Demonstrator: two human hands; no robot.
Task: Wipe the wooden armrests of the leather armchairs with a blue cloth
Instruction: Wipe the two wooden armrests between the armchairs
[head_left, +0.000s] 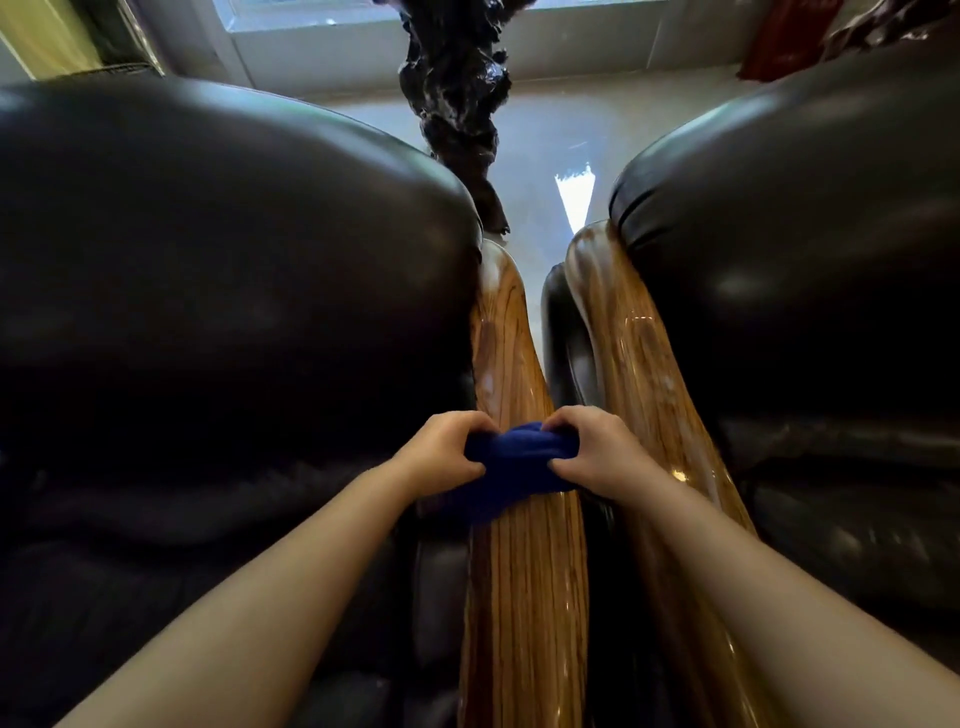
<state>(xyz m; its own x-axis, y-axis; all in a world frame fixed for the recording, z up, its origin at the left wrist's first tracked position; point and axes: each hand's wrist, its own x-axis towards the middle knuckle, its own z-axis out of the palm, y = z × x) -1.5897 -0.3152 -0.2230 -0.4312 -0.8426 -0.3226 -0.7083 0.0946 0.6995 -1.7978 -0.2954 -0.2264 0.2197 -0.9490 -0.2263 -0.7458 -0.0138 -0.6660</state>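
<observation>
Two dark leather armchairs stand side by side, the left armchair (218, 270) and the right armchair (810, 249). Between them run two glossy wooden armrests: the left armrest (511, 364) and the right armrest (631, 353). A bunched blue cloth (511, 467) lies across the left armrest about halfway along it. My left hand (441, 449) grips the cloth's left end and my right hand (597, 449) grips its right end. The cloth's lower part hangs over the armrest's left side.
A narrow gap separates the two armrests. Beyond them a dark, gnarled carved stand (457, 104) rises from the pale shiny floor (550, 140). A window sill (363, 31) runs along the back wall, with red fabric (784, 36) at the upper right.
</observation>
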